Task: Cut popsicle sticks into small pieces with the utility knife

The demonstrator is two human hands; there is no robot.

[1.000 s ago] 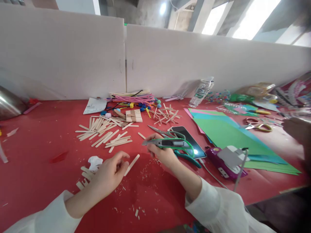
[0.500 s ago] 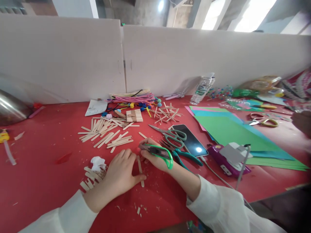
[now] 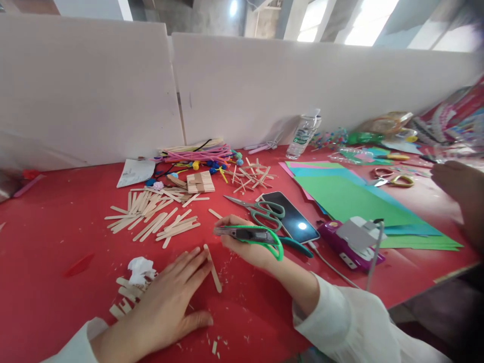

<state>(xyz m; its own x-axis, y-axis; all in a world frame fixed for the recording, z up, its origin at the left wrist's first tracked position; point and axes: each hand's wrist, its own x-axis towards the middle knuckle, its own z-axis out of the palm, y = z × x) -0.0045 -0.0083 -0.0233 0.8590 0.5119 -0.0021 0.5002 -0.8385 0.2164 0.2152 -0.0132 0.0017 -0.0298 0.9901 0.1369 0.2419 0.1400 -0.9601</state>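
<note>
My right hand [image 3: 242,239] grips a green and black utility knife [image 3: 253,235], raised over the red table with its front end pointing left. My left hand [image 3: 177,290] lies nearly flat with fingers stretched and thumb apart. Its fingertips reach the upper part of a single wooden craft stick [image 3: 214,272] lying on the table; whether they touch it I cannot tell. Small wood chips [image 3: 215,347] are scattered nearby. Short stick pieces [image 3: 126,297] and a crumpled white tissue [image 3: 140,269] sit left of my left hand, partly hidden by it.
Loose craft sticks [image 3: 143,209] lie ahead, with pipe cleaners [image 3: 200,153] behind. Grey-handled scissors [image 3: 264,209], a phone [image 3: 297,222] and a purple power block [image 3: 350,249] are at right. Coloured paper [image 3: 351,196], a bottle [image 3: 303,135] and another person's hand [image 3: 454,184] lie beyond.
My left hand has spread and shifted down-left, its thumb leaving the craft stick, which now slants more. The utility knife has moved slightly right relative to the stick. The view has turned a little right.
</note>
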